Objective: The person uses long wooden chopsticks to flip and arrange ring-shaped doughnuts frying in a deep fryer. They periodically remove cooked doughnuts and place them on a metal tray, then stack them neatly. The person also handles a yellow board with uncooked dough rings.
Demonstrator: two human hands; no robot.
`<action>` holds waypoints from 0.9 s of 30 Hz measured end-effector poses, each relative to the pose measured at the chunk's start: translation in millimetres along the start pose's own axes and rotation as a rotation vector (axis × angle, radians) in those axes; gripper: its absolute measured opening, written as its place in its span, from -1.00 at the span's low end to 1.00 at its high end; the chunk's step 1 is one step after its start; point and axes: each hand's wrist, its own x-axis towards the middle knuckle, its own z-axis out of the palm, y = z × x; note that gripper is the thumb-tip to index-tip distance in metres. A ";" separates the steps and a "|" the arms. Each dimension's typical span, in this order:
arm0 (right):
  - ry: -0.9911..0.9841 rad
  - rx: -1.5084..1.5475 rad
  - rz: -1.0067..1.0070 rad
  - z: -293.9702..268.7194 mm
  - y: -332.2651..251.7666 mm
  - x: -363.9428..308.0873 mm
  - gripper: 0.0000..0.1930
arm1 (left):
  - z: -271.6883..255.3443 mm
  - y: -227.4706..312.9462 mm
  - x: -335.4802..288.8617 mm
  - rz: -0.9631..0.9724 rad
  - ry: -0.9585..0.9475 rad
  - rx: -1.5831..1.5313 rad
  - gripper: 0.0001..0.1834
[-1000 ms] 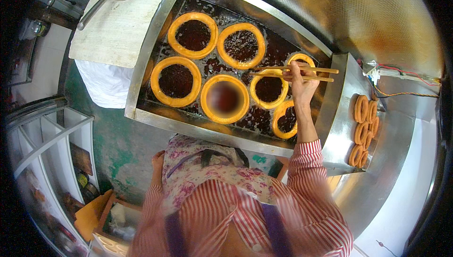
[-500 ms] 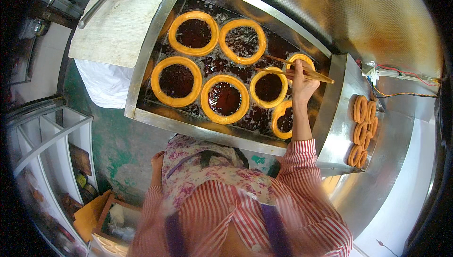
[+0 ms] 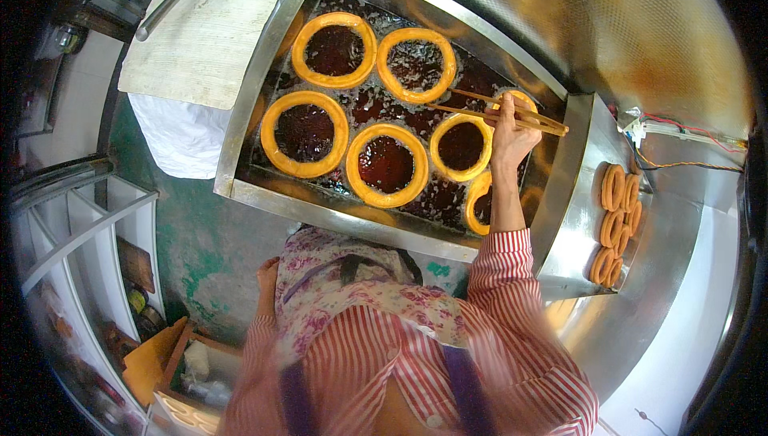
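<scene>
Room, head view: metal wall [image 3: 624, 36] beyond the right fingers; worn, green-stained floor [image 3: 208, 252] below and left of them.
Vat [image 3: 344, 221]: metal, with dark, bubbling oil [image 3: 372, 106] beneath the right fingers.
Right hand [image 3: 512, 137]: fingers closed around 2 chopsticks [image 3: 554, 125], whose tips stand apart, pointing left.
Left hand [image 3: 267, 273]: beside the apron [image 3: 320, 300], well below and left of the right fingers; cannot tell whether its fingers hold anything.
Rings [image 3: 387, 201]: 7 golden hoops in the oil, most left of the right fingers, 2 partly hidden around them.
Nearest ring [image 3: 410, 95]: just left of the chopstick tips; contact cannot be told.
Stack [image 3: 612, 224]: browner, smaller rings, right of the right fingers.
Handling: each hoop is probably light, slick with oil, firm-skinned but soft inside; lifted at 1 spot, it could sag or tear.
Hold: best across the band, 1 tip inside the hole and 1 outside, squeezed gently; bare fingers should stay clear of the oil.
</scene>
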 end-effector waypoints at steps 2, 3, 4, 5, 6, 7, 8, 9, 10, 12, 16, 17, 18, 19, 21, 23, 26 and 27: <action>0.007 -0.017 -0.016 -0.5 1.6 1.3 -0.78 | 0.4 9.6 -1.7 -0.002 -0.004 0.072 -0.71; 0.010 -0.025 -0.024 -0.7 2.5 2.1 -0.79 | 0.3 14.5 -2.9 -0.009 -0.001 0.159 -0.71; 0.007 -0.012 -0.024 -1.5 2.7 3.1 -0.79 | 0.6 21.1 -4.8 -0.016 -0.004 0.155 -0.70; 0.004 0.001 -0.023 -2.3 2.4 4.2 -0.80 | 1.0 27.7 -6.7 -0.022 -0.008 0.151 -0.70; 0.002 0.015 -0.023 -3.0 2.8 5.5 -0.80 | 1.2 34.3 -8.9 -0.029 -0.012 0.147 -0.70; 0.009 0.004 -0.022 -3.8 4.6 6.7 -0.80 | 0.2 37.8 -10.1 -0.014 -0.026 0.128 -0.71; 0.015 -0.007 -0.022 -4.7 7.3 8.1 -0.81 | -0.8 41.3 -11.4 0.002 -0.041 0.109 -0.71; 0.022 -0.018 -0.021 -6.3 9.1 9.1 -0.81 | -1.7 44.7 -12.9 0.017 -0.055 0.090 -0.71; 0.019 -0.078 -0.027 -7.9 8.8 9.9 -0.81 | -2.1 44.0 -13.5 0.016 -0.043 0.085 -0.71; 0.021 -0.057 0.008 -7.4 4.6 9.2 -0.81 | -2.9 42.4 -15.0 0.014 -0.017 0.076 -0.71; 0.024 -0.095 -0.116 -9.5 20.3 17.8 -0.79 | -0.5 72.8 -23.4 -0.010 -0.018 0.163 -0.69; 0.020 -0.090 -0.130 -8.1 17.0 18.7 -0.79 | -1.7 68.0 -19.8 0.029 -0.021 0.169 -0.69; 0.018 -0.200 -0.217 -11.4 37.1 27.1 -0.78 | -2.6 62.9 -17.1 0.067 -0.024 0.175 -0.68; 0.017 -0.163 -0.195 -10.2 32.1 26.6 -0.78 | -0.8 67.4 -18.6 0.048 -0.007 0.204 -0.69; 0.014 -0.088 -0.148 -7.0 16.8 23.8 -0.79 | 0.9 86.6 -28.1 0.008 0.029 0.265 -0.69; 0.030 -0.023 -0.125 -7.6 22.5 24.9 -0.80 | -0.1 82.5 -27.2 0.017 0.029 0.247 -0.69; -0.020 0.021 -0.078 -12.4 23.8 26.5 -0.80 | -9.0 -7.1 12.5 0.028 0.010 0.041 -0.69; -0.037 0.043 -0.078 -12.4 26.4 28.2 -0.79 | -5.4 -13.5 18.1 0.021 0.005 0.057 -0.69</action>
